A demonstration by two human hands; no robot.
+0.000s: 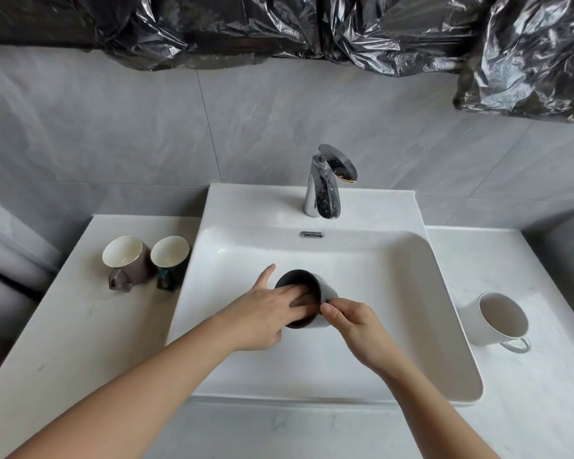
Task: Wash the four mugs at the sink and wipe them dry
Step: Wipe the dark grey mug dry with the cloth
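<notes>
Item: grey mug (327, 288), held tilted on its side over the sink (395, 286) basin, mouth facing left. Hazard: mug may slip from the slight right grip and strike the basin, likeliest if the left hand (262, 313) rubs hard inside. Right hand (352, 323): thumb and curled fingers pinch the mug wall near the rim. Left hand: fingers straight, reaching into the mug, thumb outside, clasping nothing. Brown mug (126, 260) and green mug (171, 256) on the table (80, 326) at left; white mug (497, 319) at right.
</notes>
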